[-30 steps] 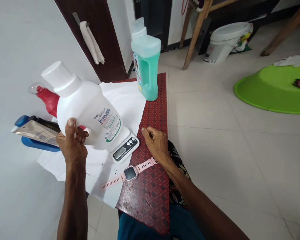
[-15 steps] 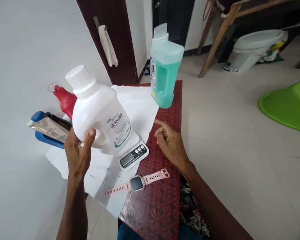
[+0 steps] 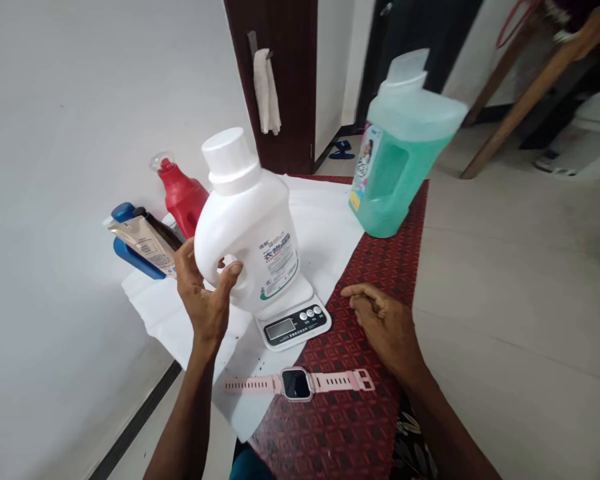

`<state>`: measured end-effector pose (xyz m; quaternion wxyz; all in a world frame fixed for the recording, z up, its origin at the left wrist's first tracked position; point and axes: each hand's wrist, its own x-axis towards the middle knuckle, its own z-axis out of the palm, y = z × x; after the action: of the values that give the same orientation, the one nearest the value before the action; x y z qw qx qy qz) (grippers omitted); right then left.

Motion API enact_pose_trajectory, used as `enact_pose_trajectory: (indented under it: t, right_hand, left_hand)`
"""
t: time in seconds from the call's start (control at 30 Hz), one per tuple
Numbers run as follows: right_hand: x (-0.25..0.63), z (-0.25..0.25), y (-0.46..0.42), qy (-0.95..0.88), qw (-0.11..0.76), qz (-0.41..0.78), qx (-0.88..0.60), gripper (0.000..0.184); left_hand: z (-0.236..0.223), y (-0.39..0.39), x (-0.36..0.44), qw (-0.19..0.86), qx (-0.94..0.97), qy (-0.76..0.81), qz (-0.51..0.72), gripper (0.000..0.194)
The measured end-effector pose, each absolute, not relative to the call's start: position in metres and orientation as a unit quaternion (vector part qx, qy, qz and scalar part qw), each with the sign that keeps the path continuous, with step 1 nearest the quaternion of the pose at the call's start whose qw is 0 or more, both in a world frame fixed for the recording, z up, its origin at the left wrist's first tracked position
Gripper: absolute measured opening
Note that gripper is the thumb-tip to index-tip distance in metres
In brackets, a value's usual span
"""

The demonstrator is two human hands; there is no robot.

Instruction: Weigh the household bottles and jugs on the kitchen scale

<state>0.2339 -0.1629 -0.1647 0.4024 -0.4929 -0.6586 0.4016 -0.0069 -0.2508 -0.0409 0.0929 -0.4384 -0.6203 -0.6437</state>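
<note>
My left hand (image 3: 205, 300) grips the handle of a white detergent bottle (image 3: 253, 223) with a white cap, holding it nearly upright on a small white kitchen scale (image 3: 293, 320). My right hand (image 3: 383, 323) rests on the red patterned board (image 3: 360, 407) just right of the scale, fingers loosely curled and holding nothing. A pink smartwatch (image 3: 297, 384) lies flat in front of the scale.
A green liquid jug (image 3: 400, 163) stands at the board's far end. White paper (image 3: 325, 227) lies under the scale. A red bottle (image 3: 183, 193), a blue object (image 3: 130, 250) and a foil pouch (image 3: 145, 243) sit by the left wall. Tiled floor is at right.
The white bottle has been tipped from a strong leftward lean to nearly upright on the scale. My left hand shifted onto its handle. My right hand slid slightly right on the board.
</note>
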Motion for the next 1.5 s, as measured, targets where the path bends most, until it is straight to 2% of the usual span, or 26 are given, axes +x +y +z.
enact_pose_trajectory:
  t: [0.07,0.17,0.33,0.47,0.67,0.77,1.23,1.43,1.5]
  right_hand:
    - [0.234,-0.167,-0.163,-0.655,0.400,0.405,-0.497,0.031]
    - [0.234,-0.168,-0.163,-0.648,0.390,0.406,-0.512,0.030]
    - [0.231,-0.165,-0.162,-0.659,0.377,0.378,-0.530,0.031]
    - [0.231,-0.164,-0.160,-0.672,0.375,0.361,-0.528,0.029]
    - [0.229,-0.163,-0.161,-0.674,0.393,0.361,-0.510,0.027]
    - [0.228,-0.162,-0.161,-0.670,0.396,0.369,-0.507,0.027]
    - [0.226,-0.163,-0.159,-0.673,0.422,0.354,-0.493,0.030]
    - [0.226,-0.162,-0.158,-0.672,0.430,0.351,-0.490,0.029]
    - [0.227,-0.164,-0.158,-0.671,0.438,0.353,-0.484,0.028]
  left_hand:
    - [-0.042,-0.249,-0.002,0.073,-0.419,-0.615,-0.664,0.058]
    - [-0.045,-0.242,0.004,-0.006,-0.383,-0.622,-0.683,0.043]
    - [-0.051,-0.225,0.005,-0.066,-0.325,-0.562,-0.758,0.038]
    - [-0.047,-0.232,-0.008,-0.029,-0.279,-0.567,-0.774,0.039]
    - [-0.028,-0.271,-0.051,0.116,-0.234,-0.591,-0.763,0.050]
    - [-0.026,-0.285,-0.070,0.149,-0.216,-0.602,-0.754,0.048]
    - [-0.056,-0.268,-0.116,0.150,-0.145,-0.607,-0.767,0.038]
    - [-0.056,-0.265,-0.121,0.204,-0.252,-0.610,-0.723,0.050]
    - [-0.050,-0.270,-0.112,0.148,-0.331,-0.656,-0.662,0.057]
